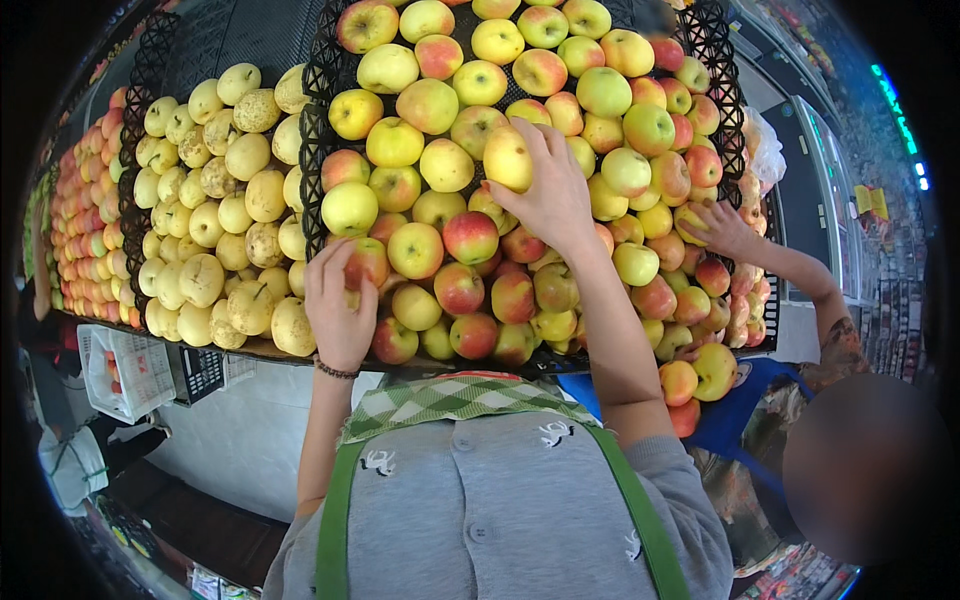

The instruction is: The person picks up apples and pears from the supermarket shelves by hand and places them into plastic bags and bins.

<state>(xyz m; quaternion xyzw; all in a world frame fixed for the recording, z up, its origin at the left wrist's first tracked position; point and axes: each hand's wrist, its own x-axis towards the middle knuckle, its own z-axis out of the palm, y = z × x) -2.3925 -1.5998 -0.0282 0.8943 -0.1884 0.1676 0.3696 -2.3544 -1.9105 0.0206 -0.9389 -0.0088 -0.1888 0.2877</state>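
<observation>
My right hand [551, 191] grips a yellow apple [508, 159] with a small brown spot, fingers over its upper side and thumb below. Around it lie many red, yellow and green apples [480, 82] on a sloping black display. At the lower left corner of this pile, my left hand [337, 304] curls around a red-and-yellow apple [366, 262]. Its fingers sit along the left side and the thumb is underneath. Whether that apple is lifted off the others I cannot tell.
Black lattice dividers [315, 150] separate the apples from yellow-brown pears [247, 157]. On the right a co-worker's hand [724, 229] touches an apple, and several apples [712, 371] are gathered against their blue apron. A white crate [124, 375] stands at lower left.
</observation>
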